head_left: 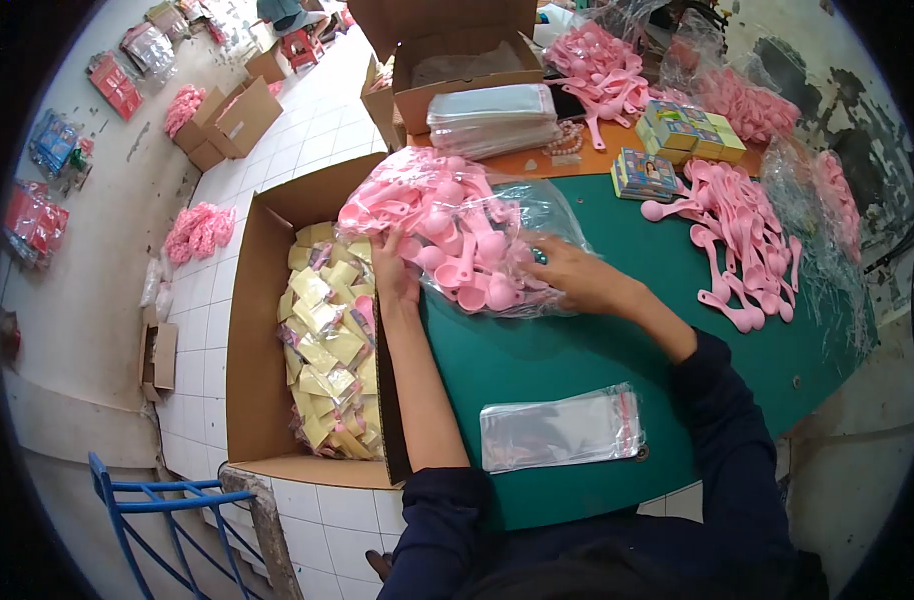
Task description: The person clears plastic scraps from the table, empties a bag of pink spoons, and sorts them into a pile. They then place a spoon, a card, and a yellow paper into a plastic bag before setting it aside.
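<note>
A clear plastic bag full of pink measuring spoons [467, 235] is between my hands, above the left edge of the green tabletop [547, 350]. My left hand [395, 272] grips the bag's left side, its fingers partly hidden by the plastic. On the right side, my right hand [574, 276] has its fingers curled on the bag; a ring with a green stone shows on it. Below lies a stack of flat clear plastic sleeves [557, 428]. Loose pink measuring spoons [742, 235] are heaped to the right.
An open carton [262, 330] at left holds packets with pale yellow cards [327, 345]. Small card stacks [642, 175], more clear sleeves [492, 118] and another carton [467, 80] stand at the back. A blue metal frame [167, 505] is at lower left. A person [285, 14] is far off.
</note>
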A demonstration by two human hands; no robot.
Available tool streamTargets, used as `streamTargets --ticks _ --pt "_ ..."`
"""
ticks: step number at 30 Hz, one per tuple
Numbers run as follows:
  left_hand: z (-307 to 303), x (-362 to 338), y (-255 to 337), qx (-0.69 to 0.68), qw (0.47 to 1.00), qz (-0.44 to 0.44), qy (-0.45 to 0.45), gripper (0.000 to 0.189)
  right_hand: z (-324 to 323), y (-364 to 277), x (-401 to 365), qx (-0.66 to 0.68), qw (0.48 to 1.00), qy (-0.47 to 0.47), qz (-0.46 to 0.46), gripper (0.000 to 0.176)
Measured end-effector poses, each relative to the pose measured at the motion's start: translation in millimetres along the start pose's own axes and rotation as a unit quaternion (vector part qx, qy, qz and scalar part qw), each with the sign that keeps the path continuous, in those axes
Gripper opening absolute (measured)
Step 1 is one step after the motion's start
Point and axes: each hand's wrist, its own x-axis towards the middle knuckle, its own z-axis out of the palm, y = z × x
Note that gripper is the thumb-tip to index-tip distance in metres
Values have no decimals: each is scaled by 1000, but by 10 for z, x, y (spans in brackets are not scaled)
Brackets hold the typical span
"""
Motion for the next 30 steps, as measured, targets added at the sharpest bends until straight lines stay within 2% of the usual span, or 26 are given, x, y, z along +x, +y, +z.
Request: streamTargets --ticks 1,4,7,13,22,25,28,29,30 --pt "8 -10 15 1 1000 -7 5 42 53 -27 77 -50 998 26 -27 43" --pt "105 -65 71 -1 1000 6 3 44 13 -208 203 -76 982 -131 111 42" --pt "127 -72 81 -18 1000 -4 10 45 254 -118 92 -148 987 -13 64 38" --pt "2 6 -2 -19 1000 10 -4 47 40 -251 -361 -1 993 36 116 26" --pt "-98 62 -43 -30 1000 1 -8 41 -267 -444 -1223 130 960 128 211 34" --pt "-136 82 -44 -16 1000 -4 -2 41 -371 -458 -1295 160 953 150 210 25" --pt "-82 42 -23 -6 1000 3 8 36 -444 -302 -1497 269 924 158 220 19" --pt "-54 22 -2 1 1000 7 16 30 -491 -328 -1581 390 861 187 267 23" --pt "-43 16 -6 7 1000 10 22 26 -497 -302 -1629 457 819 217 272 25"
